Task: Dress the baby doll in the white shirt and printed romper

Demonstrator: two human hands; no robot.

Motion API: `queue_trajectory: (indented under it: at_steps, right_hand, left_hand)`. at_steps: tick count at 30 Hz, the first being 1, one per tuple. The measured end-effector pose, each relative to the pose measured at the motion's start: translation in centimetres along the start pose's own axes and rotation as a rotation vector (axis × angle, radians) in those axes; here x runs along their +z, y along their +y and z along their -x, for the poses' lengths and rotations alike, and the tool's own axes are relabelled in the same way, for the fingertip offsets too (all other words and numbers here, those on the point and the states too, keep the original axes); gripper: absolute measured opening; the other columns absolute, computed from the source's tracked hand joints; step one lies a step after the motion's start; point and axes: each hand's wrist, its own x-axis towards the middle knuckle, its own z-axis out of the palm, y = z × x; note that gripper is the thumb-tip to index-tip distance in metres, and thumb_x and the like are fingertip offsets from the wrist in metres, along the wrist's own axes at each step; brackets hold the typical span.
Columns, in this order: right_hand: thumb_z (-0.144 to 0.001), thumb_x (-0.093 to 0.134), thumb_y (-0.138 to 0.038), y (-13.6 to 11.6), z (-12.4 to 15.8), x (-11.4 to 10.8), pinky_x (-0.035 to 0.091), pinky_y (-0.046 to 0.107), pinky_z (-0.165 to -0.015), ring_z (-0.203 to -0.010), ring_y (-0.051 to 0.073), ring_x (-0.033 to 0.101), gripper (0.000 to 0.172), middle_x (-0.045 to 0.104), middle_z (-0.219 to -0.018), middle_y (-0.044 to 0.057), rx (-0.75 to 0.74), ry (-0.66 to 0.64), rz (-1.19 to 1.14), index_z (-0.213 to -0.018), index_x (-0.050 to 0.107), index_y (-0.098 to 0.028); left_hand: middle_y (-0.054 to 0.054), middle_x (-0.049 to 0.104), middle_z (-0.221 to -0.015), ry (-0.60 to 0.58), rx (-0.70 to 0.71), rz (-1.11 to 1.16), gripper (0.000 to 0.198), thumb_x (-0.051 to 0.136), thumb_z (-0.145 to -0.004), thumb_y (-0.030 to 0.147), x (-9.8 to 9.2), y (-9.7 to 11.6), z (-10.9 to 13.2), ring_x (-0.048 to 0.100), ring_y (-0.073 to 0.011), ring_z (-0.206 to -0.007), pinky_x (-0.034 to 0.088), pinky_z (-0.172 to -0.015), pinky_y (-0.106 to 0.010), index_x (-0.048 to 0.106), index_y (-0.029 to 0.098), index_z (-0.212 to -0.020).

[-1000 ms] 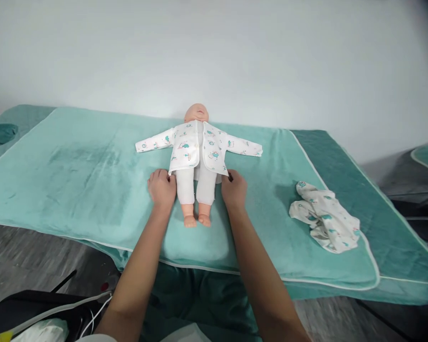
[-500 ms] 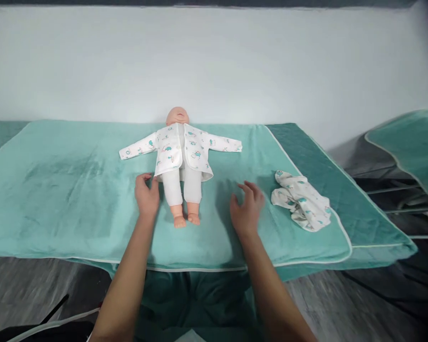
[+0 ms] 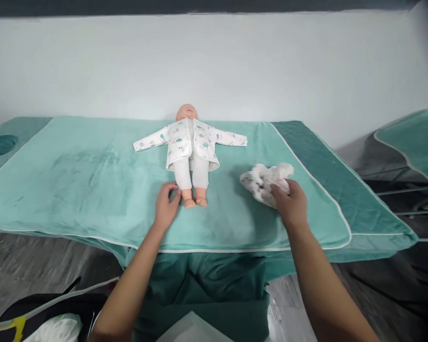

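Note:
A baby doll (image 3: 200, 176) lies on its back on a light green blanket (image 3: 92, 190), its head toward the wall. It wears a white printed jacket (image 3: 180, 140), arms spread, over white leggings; its feet are bare. Beside the doll's lower leg is my left hand (image 3: 167, 204), fingers curled and thumb near the ankle, with a gap between them. To the right, my right hand (image 3: 291, 203) pinches a crumpled white printed cloth (image 3: 262, 183) held over the blanket, blurred by motion.
A darker green cover (image 3: 360, 209) lies under the blanket on the right. Behind is a pale wall (image 3: 214, 61). Metal bars (image 3: 406, 190) and another green cloth (image 3: 417, 142) are at the far right. A black bag (image 3: 28, 306) and a tube stand bottom left.
My right hand has moved right, taken hold of the cloth and brought it left toward the doll. My left hand has shifted to the doll's lower leg. The view has shifted slightly.

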Motion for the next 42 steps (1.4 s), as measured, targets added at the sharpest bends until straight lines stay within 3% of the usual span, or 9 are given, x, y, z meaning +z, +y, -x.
queue_trajectory:
  at_steps: [7, 12, 15, 18, 23, 30, 36, 39, 42]
  right_hand:
    - [-0.078, 0.077, -0.032, -14.3, 6.0, 5.3, 0.046, 0.026, -0.058, -0.063, 0.013, 0.054, 0.020, 0.062, -0.075, -0.004, 0.066, -0.448, -0.694, -0.095, 0.071, -0.024]
    - [-0.084, 0.078, -0.045, -22.9, 8.1, 5.5, 0.052, 0.029, -0.059, -0.067, 0.017, 0.062, 0.031, 0.065, -0.083, -0.001, -0.048, -0.842, -0.887, -0.107, 0.068, -0.026]
    - [-0.086, 0.075, -0.053, -25.7, 8.4, 5.0, 0.055, 0.034, -0.064, -0.074, 0.020, 0.066, 0.035, 0.066, -0.088, 0.000, -0.186, -0.948, -0.876, -0.109, 0.065, -0.029]
    - [-0.087, 0.074, -0.051, -26.3, 8.4, 4.6, 0.054, 0.034, -0.066, -0.078, 0.021, 0.066, 0.030, 0.066, -0.090, 0.000, -0.255, -0.953, -0.787, -0.104, 0.066, -0.029]
    - [-0.084, 0.072, -0.039, -24.6, 8.1, 4.7, 0.051, 0.033, -0.070, -0.080, 0.019, 0.062, 0.018, 0.065, -0.087, 0.000, -0.314, -0.776, -0.628, -0.093, 0.065, -0.026]
    - [-0.079, 0.064, -0.029, -24.7, 7.5, 3.3, 0.051, 0.035, -0.076, -0.082, 0.019, 0.061, 0.008, 0.064, -0.086, 0.001, -0.476, -0.913, -0.248, -0.082, 0.059, -0.023]
    - [-0.082, 0.071, -0.038, -26.7, 6.0, 2.7, 0.053, 0.050, -0.102, -0.132, 0.030, 0.058, 0.049, 0.057, -0.147, 0.009, -0.628, -0.851, -0.257, -0.129, 0.058, -0.028]
    - [-0.078, 0.075, -0.036, -27.6, 5.3, 3.0, 0.053, 0.054, -0.105, -0.136, 0.032, 0.054, 0.063, 0.052, -0.151, 0.009, -0.681, -0.832, -0.293, -0.137, 0.053, -0.031]
    - [-0.079, 0.073, -0.031, -27.9, 5.1, 3.2, 0.055, 0.050, -0.101, -0.130, 0.031, 0.057, 0.055, 0.058, -0.141, 0.008, -0.713, -0.766, -0.360, -0.131, 0.056, -0.029]
  left_hand:
    - [-0.006, 0.073, -0.109, -0.121, -0.117, 0.182, 0.019, 0.072, -0.090, 0.034, -1.6, 3.6, 3.5, 0.067, -0.0199, -0.098, 0.051, -0.098, -0.038, 0.069, 0.024, -0.106]
    - [-0.007, 0.059, -0.149, -0.069, -0.053, 0.532, 0.078, 0.093, -0.069, 0.031, -2.6, 5.6, 2.7, 0.065, -0.0265, -0.125, 0.052, -0.106, -0.038, 0.058, 0.034, -0.138]
    - [-0.006, 0.063, -0.141, 0.004, -0.053, 0.699, 0.084, 0.095, -0.065, 0.036, -3.5, 6.0, 2.2, 0.069, -0.0255, -0.117, 0.057, -0.098, -0.038, 0.055, 0.036, -0.139]
    - [-0.005, 0.072, -0.122, -0.005, -0.100, 0.761, 0.066, 0.092, -0.072, 0.037, -5.3, 6.8, 2.1, 0.070, -0.0225, -0.112, 0.057, -0.096, -0.036, 0.060, 0.030, -0.130]
    - [0.000, 0.076, -0.092, 0.012, -0.116, 0.792, 0.047, 0.092, -0.071, 0.037, -7.8, 8.6, 1.2, 0.072, -0.0153, -0.087, 0.056, -0.088, -0.031, 0.067, 0.024, -0.108]
    - [0.003, 0.067, -0.090, 0.022, 0.083, 0.737, 0.034, 0.087, -0.070, 0.031, -9.0, 12.9, -2.6, 0.065, -0.0126, -0.084, 0.055, -0.078, -0.026, 0.064, 0.025, -0.095]
    - [-0.002, 0.067, -0.101, -0.094, 0.298, 0.711, 0.046, 0.088, -0.071, 0.049, -8.2, 16.8, -3.9, 0.068, -0.0238, -0.106, 0.058, -0.087, -0.038, 0.058, 0.029, -0.099]
    - [-0.005, 0.068, -0.112, -0.140, 0.348, 0.728, 0.045, 0.083, -0.074, 0.055, -7.7, 18.2, -3.6, 0.067, -0.0304, -0.117, 0.058, -0.093, -0.045, 0.059, 0.029, -0.103]
    - [-0.008, 0.068, -0.122, -0.182, 0.334, 0.767, 0.038, 0.075, -0.079, 0.055, -7.8, 19.4, -3.0, 0.064, -0.0343, -0.125, 0.056, -0.099, -0.050, 0.061, 0.028, -0.102]
